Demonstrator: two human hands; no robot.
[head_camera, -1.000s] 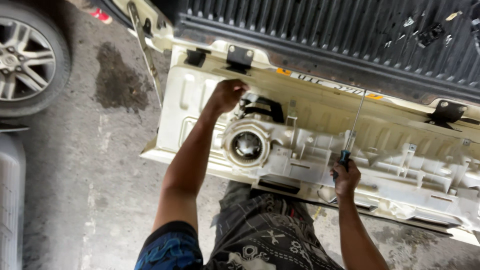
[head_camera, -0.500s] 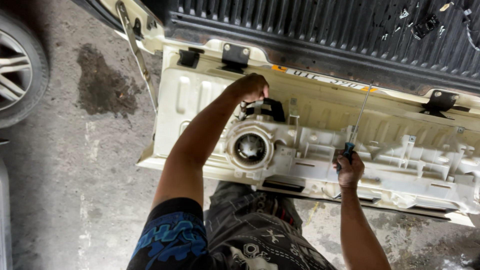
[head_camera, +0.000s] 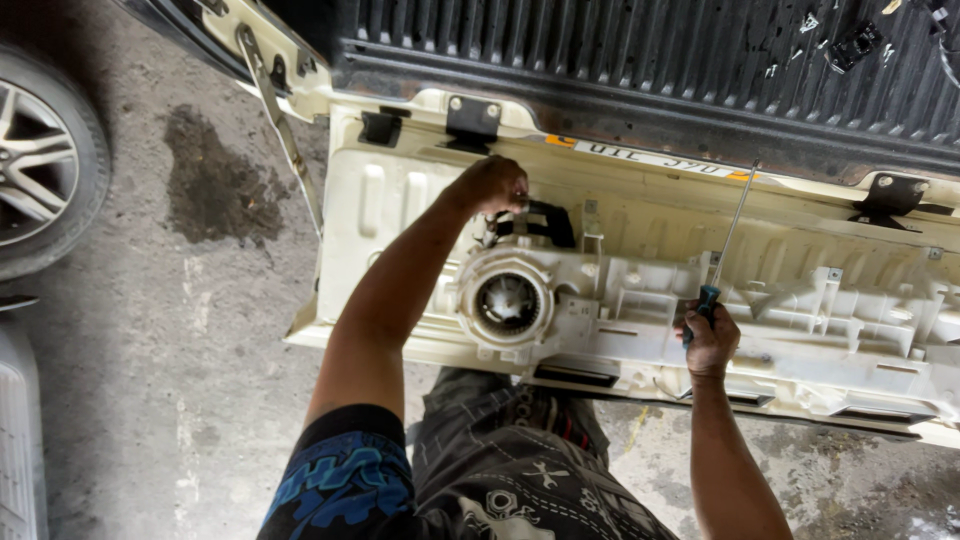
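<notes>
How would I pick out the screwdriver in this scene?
Start at the cream tailgate folded down from the truck bed, with a long white plastic housing lying on it. Near the housing's middle, the right hand grips the screwdriver: a dark handle and the only thin metal shaft slanting up.

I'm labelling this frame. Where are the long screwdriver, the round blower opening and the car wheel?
Long blue-handled screwdriver (head_camera: 727, 235), head view, on its metal shaft.
Round blower opening (head_camera: 506, 303), head view, on its dark centre.
Silver alloy car wheel (head_camera: 32, 165), head view, on the spokes.

Blue-patterned sleeve (head_camera: 345, 470), grey printed trousers (head_camera: 520, 470)
</notes>
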